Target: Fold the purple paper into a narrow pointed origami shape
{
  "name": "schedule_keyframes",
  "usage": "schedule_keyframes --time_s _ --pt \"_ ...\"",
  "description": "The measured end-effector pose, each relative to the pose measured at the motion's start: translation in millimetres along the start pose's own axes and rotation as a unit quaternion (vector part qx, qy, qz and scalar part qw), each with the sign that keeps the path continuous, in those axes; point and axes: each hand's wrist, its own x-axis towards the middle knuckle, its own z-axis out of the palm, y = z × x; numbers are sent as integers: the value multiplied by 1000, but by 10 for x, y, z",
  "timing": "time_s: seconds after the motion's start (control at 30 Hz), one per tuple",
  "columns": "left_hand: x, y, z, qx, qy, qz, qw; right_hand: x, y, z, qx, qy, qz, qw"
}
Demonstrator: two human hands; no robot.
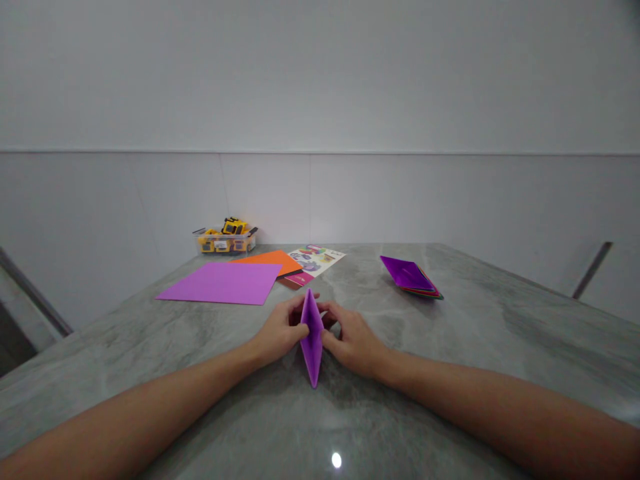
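Observation:
Between my two hands a folded piece of purple paper (313, 347) stands on edge, its layers parted into a narrow diamond-shaped opening that faces me. My left hand (281, 330) pinches its left side, the thumb reaching into the opening and the fingers behind. On the other side my right hand (353, 339) grips the right layer with thumb and fingers. Parts of the fingers are hidden by the paper and by the hands themselves.
A flat purple sheet (220, 283) lies left on the grey marbled table (340, 427), overlapping orange paper (270, 260) beside a printed sheet (320, 260). Behind them stands a clear bin (225, 244) of yellow toy vehicles. Rightward rests a stack of folded coloured papers (407, 275).

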Motion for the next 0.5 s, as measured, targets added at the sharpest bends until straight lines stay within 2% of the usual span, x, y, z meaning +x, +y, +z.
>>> schedule_keyframes --time_s 0.23,0.5 --pt "-3 2 -15 24 -21 17 999 -3 2 5 -7 8 1 1000" --pt "13 86 -48 42 -73 30 996 0 -20 9 -27 15 5 1000"
